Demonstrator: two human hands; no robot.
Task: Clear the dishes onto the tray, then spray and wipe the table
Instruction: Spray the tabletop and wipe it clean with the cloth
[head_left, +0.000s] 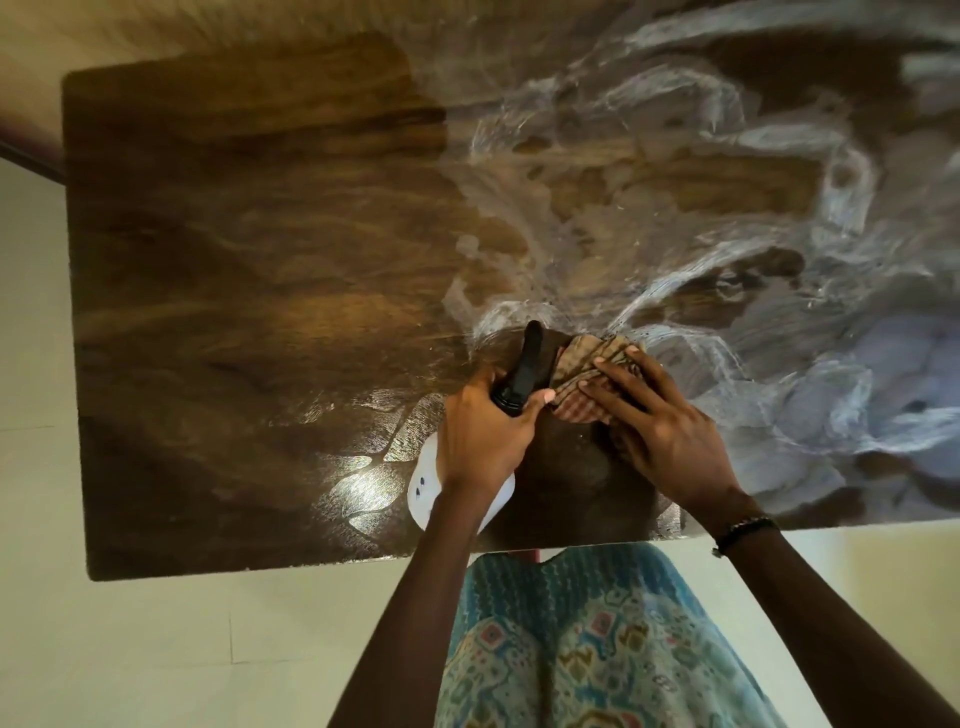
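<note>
Head view: left hand (480, 431) grips the sprayer (522, 376) beside the cloth (584, 374), perhaps wetting it; right hand (654, 410) presses the cloth onto the surface (249, 249) to wipe.

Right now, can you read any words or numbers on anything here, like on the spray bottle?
No words or numbers can be read anywhere.
Spray bottle: its white body shows a few small dark marks, too small and blurred to read; the left hand covers most of it.
Cloth under the right hand: only a checked pattern, no text.
Table: only wood grain and wet streaks.
</note>
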